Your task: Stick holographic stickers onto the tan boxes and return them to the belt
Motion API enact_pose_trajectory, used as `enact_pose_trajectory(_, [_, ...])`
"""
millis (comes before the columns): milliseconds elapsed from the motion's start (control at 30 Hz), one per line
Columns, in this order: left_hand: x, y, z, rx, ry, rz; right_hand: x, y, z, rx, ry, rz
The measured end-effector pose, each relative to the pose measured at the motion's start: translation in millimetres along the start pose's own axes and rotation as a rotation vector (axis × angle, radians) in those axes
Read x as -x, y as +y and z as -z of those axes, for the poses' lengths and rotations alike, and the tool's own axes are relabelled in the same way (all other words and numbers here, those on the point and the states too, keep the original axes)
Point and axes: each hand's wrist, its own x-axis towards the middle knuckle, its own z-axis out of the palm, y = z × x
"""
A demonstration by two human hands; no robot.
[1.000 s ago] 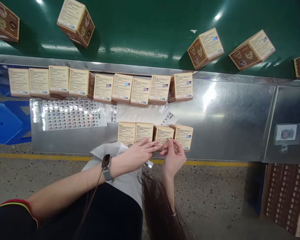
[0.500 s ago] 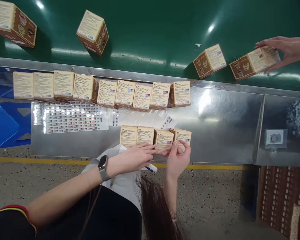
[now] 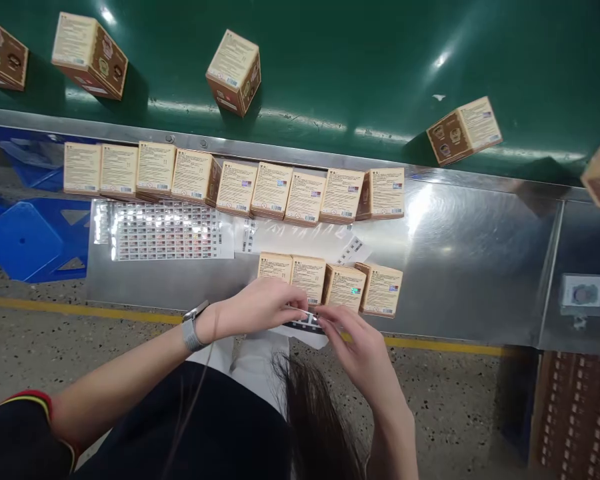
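Observation:
My left hand (image 3: 273, 305) holds a small sticker sheet (image 3: 306, 327) with dark and white patches, thumb and fingers closed on its upper edge. My right hand (image 3: 355, 337) pinches at the same edge from the right; whether a single sticker has come loose between the fingertips is too small to tell. Just beyond the hands stands a short row of cream-and-brown boxes. A left box (image 3: 308, 273) shows only printed text, partly behind my left hand. The third box (image 3: 345, 287) and the right-end box (image 3: 381, 289) each carry a small shiny sticker.
A longer row of like boxes (image 3: 287, 189) lines the metal table's (image 3: 455, 267) far edge. Sheets of stickers (image 3: 165, 233) lie between the rows. More boxes (image 3: 234, 70) stand on the green surface (image 3: 330, 53) beyond. A blue plastic stool (image 3: 23, 240) is at left.
My hands have left the third and right-end boxes and come together over the sticker sheet nearer my body. The view has shifted; another person's hand at the right is out of sight.

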Motion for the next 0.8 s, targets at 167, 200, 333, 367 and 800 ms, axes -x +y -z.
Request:
enact_pose_trajectory(167, [-0.4, -0.7, -4.0, -0.051, 0.027, 0.081, 2.0, -3.8, -9.9, 0.195, 0.167, 0.137])
enact_pose_trajectory(200, [-0.4, -2.0, -4.6, -0.064, 0.034, 0.105, 2.2, -3.6, -12.7, 0.18, 0.21, 0.13])
enact_pose_trajectory(333, [3.9, -14.6, -10.3, -0.248, 0.063, 0.043, -3.2, 1.2, -30.1, -0.177, 0.441, -0.227])
enact_pose_trajectory(367, [5.8, -18.9, -12.9, -0.311, 0.075, -0.031, -6.5, 3.1, -36.3, -0.323, 0.498, -0.383])
enact_pose_trajectory(800, [7.8, -37.1, -35.4, -0.558, 0.046, -0.235, -32.9, 3.1, -79.2, -0.805, 0.722, -0.764])
